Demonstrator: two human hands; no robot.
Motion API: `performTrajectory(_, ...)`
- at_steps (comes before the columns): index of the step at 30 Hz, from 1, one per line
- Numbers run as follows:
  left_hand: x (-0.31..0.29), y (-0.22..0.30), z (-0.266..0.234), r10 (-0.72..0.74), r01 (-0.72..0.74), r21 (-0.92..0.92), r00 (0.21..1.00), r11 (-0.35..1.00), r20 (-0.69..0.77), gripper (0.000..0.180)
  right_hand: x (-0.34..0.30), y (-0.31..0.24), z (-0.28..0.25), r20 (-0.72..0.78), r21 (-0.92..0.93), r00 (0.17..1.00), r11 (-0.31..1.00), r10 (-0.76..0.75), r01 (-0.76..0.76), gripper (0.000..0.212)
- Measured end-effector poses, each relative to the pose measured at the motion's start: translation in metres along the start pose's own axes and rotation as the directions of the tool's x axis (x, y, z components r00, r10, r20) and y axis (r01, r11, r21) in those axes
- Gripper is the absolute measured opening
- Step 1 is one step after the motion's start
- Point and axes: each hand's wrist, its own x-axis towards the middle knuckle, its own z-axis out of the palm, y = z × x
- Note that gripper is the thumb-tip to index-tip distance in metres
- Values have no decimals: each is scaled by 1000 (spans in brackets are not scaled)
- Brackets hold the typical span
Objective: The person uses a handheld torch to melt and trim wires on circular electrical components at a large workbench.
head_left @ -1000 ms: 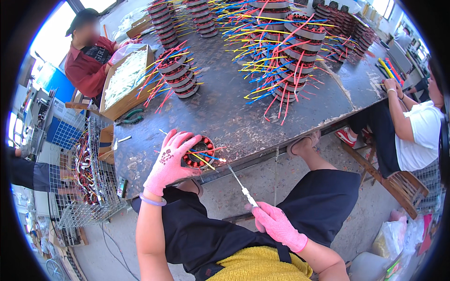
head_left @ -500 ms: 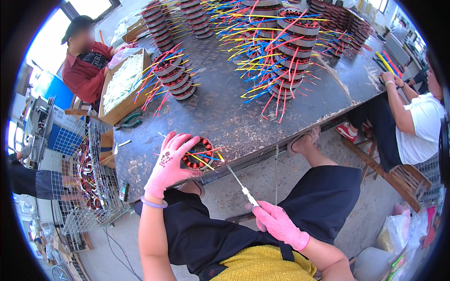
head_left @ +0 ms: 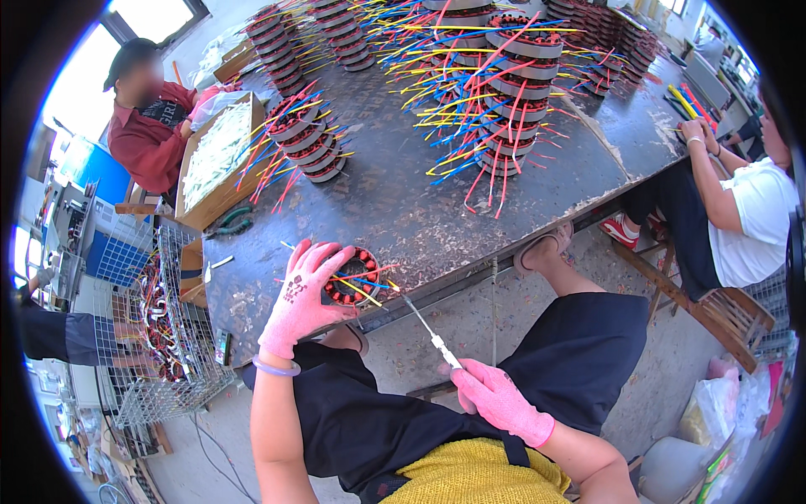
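Left hand (head_left: pixel 304 294), pink glove: fingers and thumb grasp left side of wire-wound ring (head_left: pixel 358 291), at near edge of table (head_left: pixel 420 210). Right hand (head_left: pixel 504 405), also gloved, clenched around white handle of thin rod tool (head_left: pixel 431 334); tip points up-left from grip, right at wire ends (head_left: pixel 388 285), bright orange-yellow spot there. Contact unclear. Beyond left grip: green pliers (head_left: pixel 232 222), box of white strips (head_left: pixel 206 206), ring stack (head_left: pixel 312 153). Taller wired stack (head_left: pixel 514 109) farther off, to right.
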Motion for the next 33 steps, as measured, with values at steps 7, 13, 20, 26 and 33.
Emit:
performTrajectory(7,1,1,-1,27,-27,-11,1000,1000,-9,95,0,2,1,-12,7,1000,1000,8,-8,36)
performTrajectory(13,0,1,0,18,-18,-11,1000,1000,-10,95,1,6,0,-5,26,1000,1000,-13,13,37)
performTrajectory(20,1,2,-1,23,-23,-15,1000,1000,-8,95,2,7,0,-4,23,1000,1000,-17,17,37)
performTrajectory(26,0,-1,0,5,-4,-16,1000,1000,17,97,1,4,1,-11,14,1000,1000,-17,18,36)
performTrajectory(33,2,-1,1,23,-23,-18,1000,1000,-2,95,1,7,0,-9,37,1000,999,-9,9,36)
